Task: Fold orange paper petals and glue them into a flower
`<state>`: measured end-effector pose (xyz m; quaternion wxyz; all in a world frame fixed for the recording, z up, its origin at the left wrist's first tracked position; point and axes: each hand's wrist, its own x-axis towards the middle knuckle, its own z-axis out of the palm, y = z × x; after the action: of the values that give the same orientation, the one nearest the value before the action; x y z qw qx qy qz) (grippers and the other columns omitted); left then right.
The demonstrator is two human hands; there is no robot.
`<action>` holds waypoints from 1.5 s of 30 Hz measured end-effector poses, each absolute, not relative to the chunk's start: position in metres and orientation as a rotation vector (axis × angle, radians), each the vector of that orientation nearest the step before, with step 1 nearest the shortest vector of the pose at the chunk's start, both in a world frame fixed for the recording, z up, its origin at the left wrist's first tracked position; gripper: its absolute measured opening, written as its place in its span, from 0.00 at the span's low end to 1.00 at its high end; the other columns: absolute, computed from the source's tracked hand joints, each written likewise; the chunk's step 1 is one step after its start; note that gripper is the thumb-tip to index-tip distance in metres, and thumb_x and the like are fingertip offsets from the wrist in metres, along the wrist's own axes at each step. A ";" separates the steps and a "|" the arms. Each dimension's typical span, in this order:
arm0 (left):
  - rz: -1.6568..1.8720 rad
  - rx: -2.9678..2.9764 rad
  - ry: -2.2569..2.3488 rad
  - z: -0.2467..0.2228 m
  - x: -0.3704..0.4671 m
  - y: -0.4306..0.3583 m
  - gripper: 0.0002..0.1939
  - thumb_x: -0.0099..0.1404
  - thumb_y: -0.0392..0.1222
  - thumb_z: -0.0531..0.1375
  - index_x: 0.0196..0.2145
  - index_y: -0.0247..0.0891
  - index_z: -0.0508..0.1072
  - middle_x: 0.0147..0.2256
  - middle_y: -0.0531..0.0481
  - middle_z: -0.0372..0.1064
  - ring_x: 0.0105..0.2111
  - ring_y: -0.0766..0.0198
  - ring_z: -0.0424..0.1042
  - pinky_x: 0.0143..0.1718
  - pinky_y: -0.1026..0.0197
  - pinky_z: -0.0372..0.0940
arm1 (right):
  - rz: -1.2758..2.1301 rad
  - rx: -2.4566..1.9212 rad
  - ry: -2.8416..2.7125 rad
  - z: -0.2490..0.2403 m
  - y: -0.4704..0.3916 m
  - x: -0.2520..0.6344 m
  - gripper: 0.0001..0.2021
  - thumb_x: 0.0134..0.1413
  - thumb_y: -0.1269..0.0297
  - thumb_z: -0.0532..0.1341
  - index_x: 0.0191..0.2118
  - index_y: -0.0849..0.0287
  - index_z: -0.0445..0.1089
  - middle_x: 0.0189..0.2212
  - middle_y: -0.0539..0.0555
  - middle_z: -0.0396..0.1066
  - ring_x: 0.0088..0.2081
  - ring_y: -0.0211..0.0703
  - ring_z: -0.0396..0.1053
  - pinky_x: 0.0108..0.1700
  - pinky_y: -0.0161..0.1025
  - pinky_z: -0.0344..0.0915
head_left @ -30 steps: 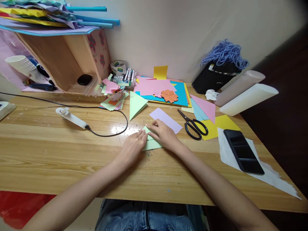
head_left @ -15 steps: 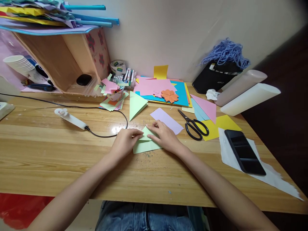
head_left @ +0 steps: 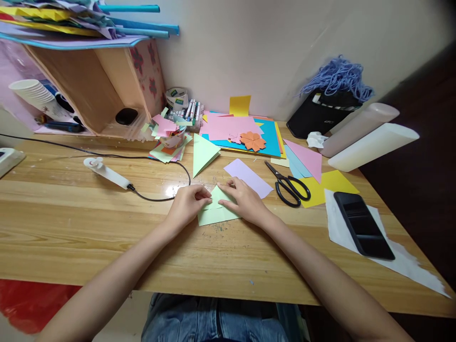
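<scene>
- A folded light green paper (head_left: 218, 217) is pinched at its left side by the left hand (head_left: 185, 203) and pressed on the table (head_left: 107, 237) by the right hand (head_left: 246, 200), thumb and fingers spread.
- A lilac paper strip (head_left: 244, 175) is partly covered by the right hand.
- A green paper triangle (head_left: 204, 156) is placed beyond the hands.
- Black-handled scissors (head_left: 287, 185) are laid open, overlapping a yellow sheet (head_left: 329, 187).
- An orange paper flower (head_left: 252, 141) is set on stacked coloured sheets (head_left: 269, 138).
- A black smartphone (head_left: 363, 223) is rested on torn white paper (head_left: 409, 263).
- A white glue gun (head_left: 110, 175) is joined to a black cable (head_left: 153, 199).

The black pouch (head_left: 313, 118) reads "PCS" after unclear digits; print on the tape roll (head_left: 176, 99) is illegible.
</scene>
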<state>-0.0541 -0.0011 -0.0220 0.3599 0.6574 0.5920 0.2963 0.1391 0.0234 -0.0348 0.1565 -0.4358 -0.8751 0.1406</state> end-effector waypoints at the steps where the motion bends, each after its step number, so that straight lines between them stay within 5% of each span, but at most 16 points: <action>1: 0.751 1.703 1.527 -0.022 -0.055 0.000 0.05 0.51 0.39 0.61 0.27 0.37 0.74 0.26 0.52 0.73 0.27 0.66 0.69 0.29 0.65 0.61 | 0.408 -1.240 -2.513 -0.034 0.024 0.140 0.22 0.53 0.54 0.56 0.53 0.54 0.63 0.41 0.57 0.62 0.41 0.47 0.62 0.40 0.43 0.63; 16: 0.488 1.710 1.512 -0.019 -0.067 0.008 0.08 0.45 0.43 0.65 0.23 0.37 0.74 0.23 0.51 0.72 0.25 0.65 0.69 0.26 0.65 0.60 | 0.431 -1.221 -2.551 -0.032 0.026 0.142 0.22 0.52 0.56 0.58 0.53 0.55 0.63 0.41 0.58 0.63 0.41 0.48 0.62 0.41 0.44 0.63; 24: 0.341 1.784 1.619 -0.015 -0.073 0.011 0.16 0.42 0.53 0.64 0.21 0.37 0.71 0.21 0.51 0.69 0.22 0.65 0.65 0.21 0.65 0.53 | 0.498 -1.197 -2.483 -0.030 0.027 0.145 0.24 0.47 0.57 0.63 0.52 0.50 0.64 0.42 0.56 0.64 0.43 0.48 0.63 0.43 0.45 0.62; 32: 0.405 1.854 1.795 -0.014 -0.064 0.002 0.18 0.49 0.57 0.60 0.21 0.38 0.69 0.23 0.50 0.69 0.25 0.63 0.65 0.23 0.64 0.51 | 0.360 -1.022 -2.506 -0.035 0.023 0.146 0.15 0.51 0.58 0.60 0.46 0.49 0.69 0.46 0.55 0.65 0.48 0.47 0.61 0.51 0.49 0.55; 41: 0.326 1.840 1.597 -0.015 -0.074 0.005 0.20 0.38 0.54 0.67 0.26 0.39 0.70 0.25 0.52 0.69 0.25 0.63 0.66 0.22 0.65 0.51 | 0.466 -1.127 -2.282 -0.042 0.018 0.134 0.09 0.52 0.60 0.60 0.39 0.54 0.71 0.40 0.54 0.67 0.44 0.45 0.64 0.48 0.46 0.59; 45: 0.386 1.836 1.621 -0.015 -0.070 0.004 0.18 0.47 0.58 0.61 0.22 0.38 0.70 0.23 0.51 0.68 0.24 0.63 0.65 0.22 0.64 0.51 | 0.502 -1.144 -2.272 -0.041 0.019 0.135 0.13 0.51 0.60 0.60 0.43 0.54 0.69 0.40 0.55 0.67 0.44 0.47 0.64 0.47 0.46 0.60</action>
<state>-0.0702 0.0038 -0.0149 0.3249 0.7004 0.6182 0.1473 0.1348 0.0190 -0.0410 0.2709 -0.4246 -0.8436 0.1863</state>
